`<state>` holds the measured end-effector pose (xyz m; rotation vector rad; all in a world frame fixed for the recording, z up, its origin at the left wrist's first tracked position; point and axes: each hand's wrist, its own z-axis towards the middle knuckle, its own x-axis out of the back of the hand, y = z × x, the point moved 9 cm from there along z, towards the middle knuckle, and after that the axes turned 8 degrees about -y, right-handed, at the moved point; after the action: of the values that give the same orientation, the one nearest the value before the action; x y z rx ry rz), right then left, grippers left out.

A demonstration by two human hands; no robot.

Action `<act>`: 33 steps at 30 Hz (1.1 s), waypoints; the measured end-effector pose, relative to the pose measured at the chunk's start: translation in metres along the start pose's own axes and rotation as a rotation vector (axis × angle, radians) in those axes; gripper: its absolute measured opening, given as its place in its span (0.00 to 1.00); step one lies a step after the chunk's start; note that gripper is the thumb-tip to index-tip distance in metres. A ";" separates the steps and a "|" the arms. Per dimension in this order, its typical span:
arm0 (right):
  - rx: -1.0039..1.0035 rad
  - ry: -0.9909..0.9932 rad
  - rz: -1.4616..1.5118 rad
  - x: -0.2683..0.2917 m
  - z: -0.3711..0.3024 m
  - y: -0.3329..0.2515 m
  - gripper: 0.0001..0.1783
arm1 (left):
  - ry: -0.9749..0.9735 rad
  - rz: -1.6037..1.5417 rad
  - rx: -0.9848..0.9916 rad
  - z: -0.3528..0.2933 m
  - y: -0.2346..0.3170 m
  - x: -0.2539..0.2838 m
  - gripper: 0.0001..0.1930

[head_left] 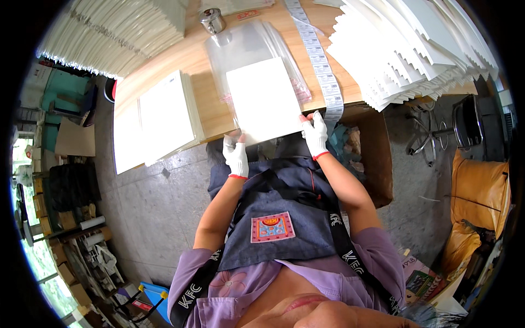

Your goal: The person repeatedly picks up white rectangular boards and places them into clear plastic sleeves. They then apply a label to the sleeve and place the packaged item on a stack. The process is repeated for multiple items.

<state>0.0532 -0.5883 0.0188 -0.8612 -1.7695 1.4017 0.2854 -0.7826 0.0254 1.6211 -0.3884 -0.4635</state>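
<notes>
Sheet (pixel 265 101), near corners pinched by left hand (pixel 236 157) and right hand (pixel 315 136), overlies clear sleeves (pixel 239 48), apparently mid-job; stack (pixel 167 115) left of it looks wrapped, pile (pixel 402 52) right unwrapped.

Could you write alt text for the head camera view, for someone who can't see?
A person's white-gloved left hand and right hand are at the near corners of a white panel at a wooden table. Clear plastic sleeves show past its far edge, with a label strip to its right.

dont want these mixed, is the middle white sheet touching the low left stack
Apart: the head view shows bare table between the white sheet and the low left stack.
</notes>
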 end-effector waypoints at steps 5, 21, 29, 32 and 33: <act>0.065 0.191 0.323 0.042 -0.009 0.000 0.09 | 0.051 -0.431 0.157 -0.001 -0.033 0.005 0.14; 0.249 -0.174 -0.052 0.113 -0.033 -0.026 0.23 | -0.830 -0.135 0.605 -0.074 -0.019 -0.189 0.20; 0.812 0.021 -0.942 0.101 -0.102 -0.139 0.10 | -0.854 -0.239 0.802 -0.084 -0.028 -0.246 0.11; 0.947 -0.001 -0.773 0.091 -0.114 -0.160 0.10 | -0.669 -0.160 0.924 -0.074 -0.053 -0.228 0.08; 0.884 0.044 -0.663 0.096 -0.109 -0.157 0.10 | -0.712 -0.114 0.904 -0.069 -0.060 -0.221 0.08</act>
<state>0.0837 -0.4826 0.2023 0.1600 -1.0373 1.4451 0.1298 -0.6051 -0.0140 2.3155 -1.1648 -1.0588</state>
